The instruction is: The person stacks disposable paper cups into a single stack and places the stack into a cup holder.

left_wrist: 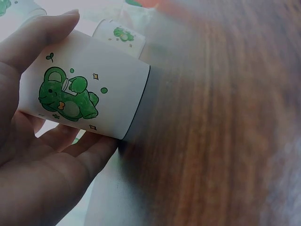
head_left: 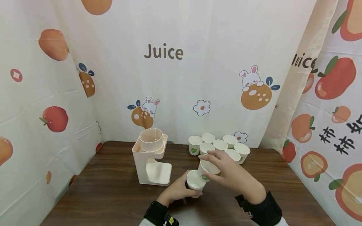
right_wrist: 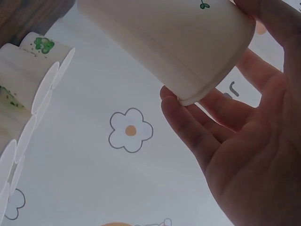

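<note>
My left hand [head_left: 177,190] holds a white paper cup [head_left: 195,181], its fingers curled round the side. In the left wrist view, that cup [left_wrist: 113,89] shows a printed green bear, and its base is just above or on the wooden table; I cannot tell which. My right hand [head_left: 230,171] grips a second white paper cup [head_left: 208,169] near its rim, held upright beside the first. The right wrist view shows this cup [right_wrist: 174,44] between thumb and fingers. In the head view the two cups overlap; whether they touch is unclear.
Behind my right hand stand several white paper cups [head_left: 221,145] in a close group. Left of the hands is a cream-coloured dispenser-like stand [head_left: 141,166] with a round cup-shaped top [head_left: 151,140]. Printed fruit curtains [head_left: 203,62] surround the dark wooden table [head_left: 113,188].
</note>
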A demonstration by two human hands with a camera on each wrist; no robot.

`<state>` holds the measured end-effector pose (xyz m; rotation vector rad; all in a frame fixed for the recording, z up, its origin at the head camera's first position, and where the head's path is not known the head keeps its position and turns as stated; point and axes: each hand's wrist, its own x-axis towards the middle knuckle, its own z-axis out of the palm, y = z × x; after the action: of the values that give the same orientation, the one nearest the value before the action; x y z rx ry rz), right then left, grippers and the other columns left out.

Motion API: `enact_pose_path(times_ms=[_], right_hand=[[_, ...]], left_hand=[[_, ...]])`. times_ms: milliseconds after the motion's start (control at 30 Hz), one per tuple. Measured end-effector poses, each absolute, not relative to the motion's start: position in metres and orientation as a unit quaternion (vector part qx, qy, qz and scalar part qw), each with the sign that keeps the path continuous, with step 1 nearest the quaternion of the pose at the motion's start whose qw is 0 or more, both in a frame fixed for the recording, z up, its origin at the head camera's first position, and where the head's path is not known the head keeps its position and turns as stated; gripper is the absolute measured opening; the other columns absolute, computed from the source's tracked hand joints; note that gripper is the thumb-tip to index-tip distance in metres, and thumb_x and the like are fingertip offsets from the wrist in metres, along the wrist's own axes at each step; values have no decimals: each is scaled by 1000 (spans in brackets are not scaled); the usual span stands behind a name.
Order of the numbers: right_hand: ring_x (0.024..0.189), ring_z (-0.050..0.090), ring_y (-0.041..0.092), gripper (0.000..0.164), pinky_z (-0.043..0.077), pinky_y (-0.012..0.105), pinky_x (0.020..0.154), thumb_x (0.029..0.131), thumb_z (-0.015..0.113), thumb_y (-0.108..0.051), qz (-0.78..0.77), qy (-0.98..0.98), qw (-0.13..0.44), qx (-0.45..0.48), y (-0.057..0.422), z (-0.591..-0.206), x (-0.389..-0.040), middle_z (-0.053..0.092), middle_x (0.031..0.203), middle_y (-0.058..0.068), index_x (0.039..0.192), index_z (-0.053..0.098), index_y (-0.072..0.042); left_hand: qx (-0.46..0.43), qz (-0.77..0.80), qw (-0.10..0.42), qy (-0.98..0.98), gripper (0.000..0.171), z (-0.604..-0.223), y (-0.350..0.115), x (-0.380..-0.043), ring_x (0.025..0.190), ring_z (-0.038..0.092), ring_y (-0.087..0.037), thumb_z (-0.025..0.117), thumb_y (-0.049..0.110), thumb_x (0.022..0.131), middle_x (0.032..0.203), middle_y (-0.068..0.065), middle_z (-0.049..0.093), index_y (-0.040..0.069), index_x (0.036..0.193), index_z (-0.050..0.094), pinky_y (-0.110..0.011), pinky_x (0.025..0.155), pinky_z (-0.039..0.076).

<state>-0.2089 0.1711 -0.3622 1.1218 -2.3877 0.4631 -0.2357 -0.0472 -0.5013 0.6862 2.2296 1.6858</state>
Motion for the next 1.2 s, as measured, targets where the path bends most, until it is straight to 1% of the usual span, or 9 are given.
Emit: enact_pose_path(times_ms=[167, 400, 700, 933, 1100, 1200], right_hand=[[114, 47, 19, 49, 51, 41, 83, 81, 72, -34, 172, -862, 227, 419, 164, -366, -211, 55, 122, 6, 126, 55, -32], [113, 49, 21, 48, 52, 42, 80, 82, 71, -35, 173, -866, 205, 422, 155, -373, -212, 55, 123, 9, 127, 55, -29], [113, 47, 18, 49, 52, 37, 79, 81, 72, -31, 178, -859, 190, 440, 150, -377, -212, 52, 125, 5, 127, 54, -29], [118, 45, 17, 47, 53, 34, 78, 82, 70, -34, 171, -872, 161, 430, 147, -383, -212, 52, 126, 4, 127, 54, -30], [120, 43, 17, 47, 51, 36, 82, 83, 70, -37, 172, -881, 125, 423, 143, -387, -213, 52, 125, 2, 126, 55, -27], [121, 42, 17, 46, 49, 38, 87, 83, 70, -37, 178, -883, 111, 421, 141, -391, -214, 53, 124, 1, 125, 56, -26]], left_hand=[[236, 580, 134, 768, 69, -501, -47, -236, 99, 53, -14, 79, 30, 73, 116, 3, 55, 25, 130, 39, -44, 86, 43], [243, 582, 131, 765, 70, -502, -47, -236, 101, 53, -13, 78, 30, 73, 116, 3, 55, 26, 131, 39, -44, 88, 42], [254, 593, 136, 752, 70, -498, -48, -236, 102, 53, -14, 78, 26, 75, 118, 4, 54, 28, 132, 37, -42, 88, 42], [249, 583, 131, 762, 75, -501, -47, -236, 103, 53, -14, 78, 32, 74, 122, 4, 52, 32, 135, 34, -42, 88, 43], [239, 582, 136, 765, 81, -501, -47, -237, 104, 52, -13, 78, 35, 73, 124, 4, 51, 36, 138, 30, -42, 87, 43], [235, 582, 140, 766, 82, -500, -48, -236, 105, 51, -14, 77, 35, 74, 125, 1, 51, 33, 139, 29, -42, 87, 43]])
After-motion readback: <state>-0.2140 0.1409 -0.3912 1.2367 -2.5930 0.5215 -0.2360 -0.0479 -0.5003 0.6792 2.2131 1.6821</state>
